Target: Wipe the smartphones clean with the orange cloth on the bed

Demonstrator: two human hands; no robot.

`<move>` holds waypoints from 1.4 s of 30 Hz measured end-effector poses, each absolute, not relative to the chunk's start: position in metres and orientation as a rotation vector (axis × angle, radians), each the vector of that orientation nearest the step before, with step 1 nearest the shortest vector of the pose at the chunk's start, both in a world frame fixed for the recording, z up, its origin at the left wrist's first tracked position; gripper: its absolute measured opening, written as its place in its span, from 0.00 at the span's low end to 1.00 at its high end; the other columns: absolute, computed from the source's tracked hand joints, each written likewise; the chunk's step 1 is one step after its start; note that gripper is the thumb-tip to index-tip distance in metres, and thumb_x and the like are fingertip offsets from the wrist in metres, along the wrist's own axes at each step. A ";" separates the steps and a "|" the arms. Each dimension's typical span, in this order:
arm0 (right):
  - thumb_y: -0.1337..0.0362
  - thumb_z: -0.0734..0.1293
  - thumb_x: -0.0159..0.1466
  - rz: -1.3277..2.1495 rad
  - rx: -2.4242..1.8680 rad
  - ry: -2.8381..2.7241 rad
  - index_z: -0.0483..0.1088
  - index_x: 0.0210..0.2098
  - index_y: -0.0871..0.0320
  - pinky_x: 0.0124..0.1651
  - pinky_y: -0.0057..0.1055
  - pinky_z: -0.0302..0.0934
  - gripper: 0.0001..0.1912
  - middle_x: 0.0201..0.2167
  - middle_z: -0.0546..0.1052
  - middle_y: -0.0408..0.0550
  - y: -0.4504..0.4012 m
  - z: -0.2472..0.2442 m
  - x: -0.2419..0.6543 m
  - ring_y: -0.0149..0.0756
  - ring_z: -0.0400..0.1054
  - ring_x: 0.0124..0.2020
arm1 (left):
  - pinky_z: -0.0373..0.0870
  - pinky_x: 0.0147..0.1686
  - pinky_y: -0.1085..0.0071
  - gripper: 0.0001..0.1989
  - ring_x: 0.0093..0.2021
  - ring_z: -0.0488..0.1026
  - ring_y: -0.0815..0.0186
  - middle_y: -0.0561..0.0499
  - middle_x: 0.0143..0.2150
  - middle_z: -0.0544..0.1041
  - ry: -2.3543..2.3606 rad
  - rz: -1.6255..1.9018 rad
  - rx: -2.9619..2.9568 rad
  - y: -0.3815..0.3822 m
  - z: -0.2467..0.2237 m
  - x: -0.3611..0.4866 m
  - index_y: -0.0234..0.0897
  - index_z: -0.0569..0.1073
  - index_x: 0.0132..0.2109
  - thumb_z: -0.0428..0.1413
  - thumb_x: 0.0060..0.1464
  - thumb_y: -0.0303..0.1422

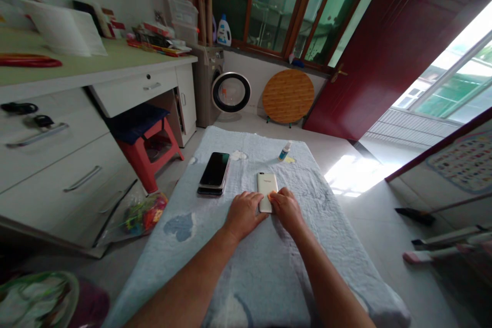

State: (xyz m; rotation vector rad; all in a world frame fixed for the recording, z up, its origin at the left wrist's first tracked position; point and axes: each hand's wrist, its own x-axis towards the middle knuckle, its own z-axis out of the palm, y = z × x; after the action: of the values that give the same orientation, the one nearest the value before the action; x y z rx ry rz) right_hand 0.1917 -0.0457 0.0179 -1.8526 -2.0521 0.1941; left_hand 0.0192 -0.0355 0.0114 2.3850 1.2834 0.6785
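A white smartphone (266, 183) lies back side up on the cloth-covered table (253, 261). My left hand (245, 212) rests against its left edge, fingers around the side and the thumb near the lower end. With my right hand (286, 208) I pinch a small orange cloth (272, 195) and press it onto the phone's back; most of the cloth is hidden by my fingers. Left of the hands is a stack of phones (215, 170), the top one with its dark screen up. A small spray bottle (285, 151) stands beyond the white phone, to the right.
At left runs a desk (154, 69) with drawers, a red stool (154, 146) partly beneath it. A washing machine (205, 82) with its door open and a round wooden tabletop (288, 96) are at the back. A red door (369, 46) stands right.
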 end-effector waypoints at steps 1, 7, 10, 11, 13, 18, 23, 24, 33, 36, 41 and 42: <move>0.65 0.60 0.68 0.204 -1.828 -2.064 0.76 0.33 0.56 0.41 0.25 0.52 0.14 0.32 0.68 0.45 -0.053 0.017 0.188 0.32 0.61 0.36 | 0.65 0.47 0.63 0.18 0.47 0.71 0.57 0.50 0.47 0.77 1.278 0.674 2.394 -0.035 0.010 0.019 0.41 0.72 0.49 0.61 0.53 0.42; 0.64 0.58 0.69 0.333 -1.734 -2.038 0.74 0.34 0.58 0.40 0.24 0.54 0.14 0.32 0.69 0.45 -0.081 0.014 0.186 0.31 0.63 0.35 | 0.64 0.49 0.62 0.14 0.50 0.70 0.59 0.51 0.52 0.76 1.283 0.647 2.445 -0.033 0.006 0.021 0.42 0.74 0.49 0.61 0.55 0.36; 0.64 0.58 0.69 0.299 -1.827 -1.993 0.75 0.34 0.58 0.40 0.25 0.54 0.14 0.32 0.70 0.47 -0.067 0.015 0.196 0.32 0.64 0.35 | 0.64 0.50 0.61 0.15 0.51 0.69 0.58 0.51 0.53 0.75 1.290 0.619 2.449 -0.033 0.006 0.021 0.42 0.75 0.49 0.62 0.54 0.35; 0.64 0.58 0.69 0.274 -1.876 -1.979 0.75 0.34 0.59 0.40 0.25 0.54 0.15 0.32 0.71 0.48 -0.059 0.015 0.199 0.32 0.64 0.35 | 0.64 0.50 0.61 0.15 0.51 0.69 0.58 0.51 0.53 0.75 1.292 0.612 2.449 -0.033 0.007 0.021 0.43 0.75 0.49 0.62 0.54 0.35; 0.65 0.58 0.68 0.234 -1.961 -1.964 0.76 0.34 0.59 0.40 0.25 0.53 0.15 0.32 0.72 0.49 -0.041 0.016 0.203 0.33 0.65 0.35 | 0.65 0.50 0.60 0.15 0.50 0.69 0.57 0.51 0.53 0.75 1.293 0.602 2.448 -0.033 0.008 0.021 0.43 0.75 0.49 0.62 0.54 0.36; 0.67 0.59 0.66 0.172 -2.083 -1.957 0.77 0.35 0.59 0.43 0.26 0.52 0.15 0.34 0.77 0.52 0.004 0.020 0.204 0.34 0.67 0.38 | 0.65 0.50 0.59 0.14 0.50 0.70 0.57 0.50 0.54 0.75 1.288 0.576 2.444 -0.032 0.010 0.021 0.43 0.76 0.48 0.62 0.54 0.37; 0.68 0.58 0.65 0.177 -2.173 -1.877 0.77 0.40 0.61 0.40 0.27 0.53 0.15 0.38 0.79 0.54 0.033 0.024 0.202 0.36 0.70 0.39 | 0.65 0.50 0.59 0.15 0.51 0.69 0.57 0.49 0.53 0.75 1.277 0.571 2.439 -0.030 0.009 0.020 0.43 0.76 0.49 0.62 0.54 0.37; 0.68 0.58 0.65 0.181 -2.178 -1.868 0.77 0.42 0.61 0.39 0.27 0.54 0.16 0.38 0.79 0.54 0.035 0.024 0.202 0.36 0.70 0.39 | 0.65 0.50 0.59 0.15 0.51 0.69 0.57 0.49 0.53 0.75 1.278 0.570 2.436 -0.030 0.009 0.020 0.43 0.76 0.49 0.62 0.54 0.37; 0.66 0.61 0.65 0.233 -2.156 -1.872 0.77 0.41 0.58 0.40 0.26 0.54 0.13 0.38 0.79 0.51 -0.018 0.020 0.203 0.36 0.70 0.39 | 0.65 0.50 0.60 0.15 0.50 0.70 0.57 0.50 0.53 0.75 1.309 0.573 2.432 -0.032 0.011 0.022 0.43 0.76 0.48 0.63 0.53 0.37; 0.67 0.61 0.65 0.236 -2.123 -1.889 0.76 0.39 0.58 0.41 0.26 0.53 0.12 0.36 0.78 0.50 -0.050 0.021 0.200 0.35 0.68 0.39 | 0.64 0.50 0.61 0.14 0.51 0.69 0.58 0.50 0.53 0.75 1.317 0.591 2.422 -0.033 0.008 0.023 0.43 0.76 0.48 0.62 0.54 0.36; 0.67 0.60 0.67 0.190 -2.106 -1.908 0.76 0.35 0.56 0.40 0.27 0.52 0.12 0.33 0.74 0.49 -0.082 0.025 0.193 0.35 0.64 0.36 | 0.64 0.51 0.60 0.13 0.51 0.70 0.57 0.50 0.53 0.75 1.312 0.637 2.426 -0.033 0.004 0.023 0.42 0.76 0.48 0.61 0.54 0.35; 0.67 0.60 0.67 0.182 -2.097 -1.920 0.76 0.34 0.56 0.40 0.27 0.52 0.12 0.32 0.74 0.49 -0.083 0.025 0.191 0.35 0.64 0.36 | 0.64 0.51 0.61 0.14 0.51 0.70 0.57 0.50 0.53 0.75 1.308 0.642 2.421 -0.034 0.004 0.023 0.42 0.75 0.49 0.61 0.54 0.35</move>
State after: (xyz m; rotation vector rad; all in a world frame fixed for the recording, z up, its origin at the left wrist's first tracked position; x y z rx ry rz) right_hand 0.1907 -0.0833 0.0255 -2.0967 -1.9204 0.1818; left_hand 0.0228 -0.0335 0.0044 2.4208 1.3085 0.6418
